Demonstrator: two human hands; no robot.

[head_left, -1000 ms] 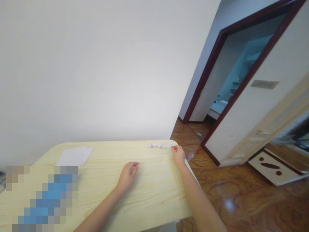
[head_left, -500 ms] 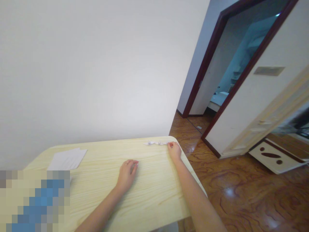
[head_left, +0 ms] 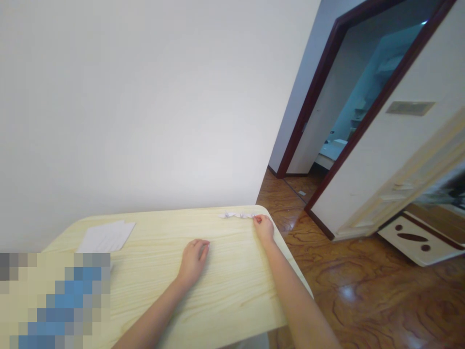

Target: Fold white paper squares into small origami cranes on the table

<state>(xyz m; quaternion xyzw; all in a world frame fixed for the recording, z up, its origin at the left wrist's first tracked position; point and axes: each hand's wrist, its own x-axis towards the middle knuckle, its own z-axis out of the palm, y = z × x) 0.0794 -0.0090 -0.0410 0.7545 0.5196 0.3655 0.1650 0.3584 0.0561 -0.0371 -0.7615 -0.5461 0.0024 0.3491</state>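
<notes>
Touching the white strip [head_left: 234, 215]: right hand [head_left: 264, 228] is meeting its right end; whether gripping, I can't tell.
Strip: is lying on the tabletop [head_left: 232, 286], right of frame centre.
Left hand [head_left: 192, 260]: is holding its fingers curled, lower centre; grasp unclear.

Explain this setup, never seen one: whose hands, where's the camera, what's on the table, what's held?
There's no machine here: these are one person's bare hands. A single head-worn camera takes every picture, looking forward and down.

The surface is a pale, wood-grained table. Flat white sheets lie towards its left side. Near the far edge is a thin, crinkled white strip with darker marks; its material is unclear. The right hand has its fingertips at the strip's right end, seemingly pinching it, though that's too small to confirm. The left hand is loosely curled above the table, with nothing visible in it.
</notes>
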